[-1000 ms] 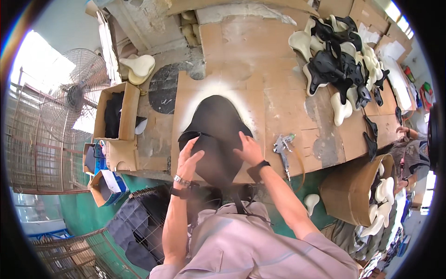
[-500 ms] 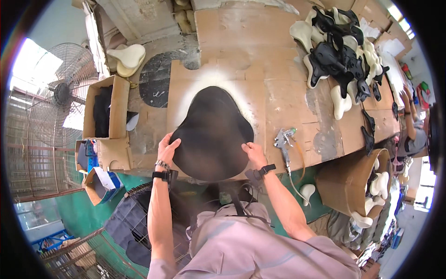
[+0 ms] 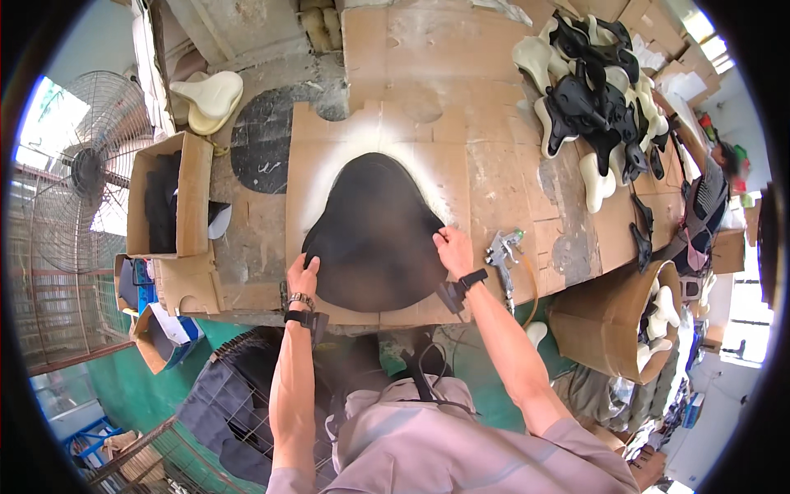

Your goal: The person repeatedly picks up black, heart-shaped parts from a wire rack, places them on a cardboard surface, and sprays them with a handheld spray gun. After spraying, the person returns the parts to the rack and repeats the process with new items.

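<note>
- A person wearing a pale top is standing at a worktop covered in cardboard [image 3: 494, 185], looking down on it.
- A broad black sheet [image 3: 374, 235], narrow and rounded at its far end, is lying directly in front of the person, in the middle of the worktop.
- The left hand [image 3: 301, 276] is pinching the sheet's left edge between thumb and fingers.
- The right hand [image 3: 453, 249] is pinching the right edge, a little farther from the body.
- A whitish haze [image 3: 374, 140] is bordering the sheet's far outline, probably a trace of spraying that is already done.
- How things are standing: the sheet is lying spread out, but both hands are gripping it, so letting go is not yet done. Whether the sheet is sticking to anything, I cannot tell.
- A spray gun [image 3: 499, 252] is resting just beside the right hand, out of its grip.
- Black shells [image 3: 580, 103] and cream saddle shapes [image 3: 596, 183] are lying heaped at the far right.
- A carton [image 3: 192, 202] is holding dark pieces [image 3: 162, 204] at the left.
- No brand, label or writing is showing clearly enough to read.
</note>
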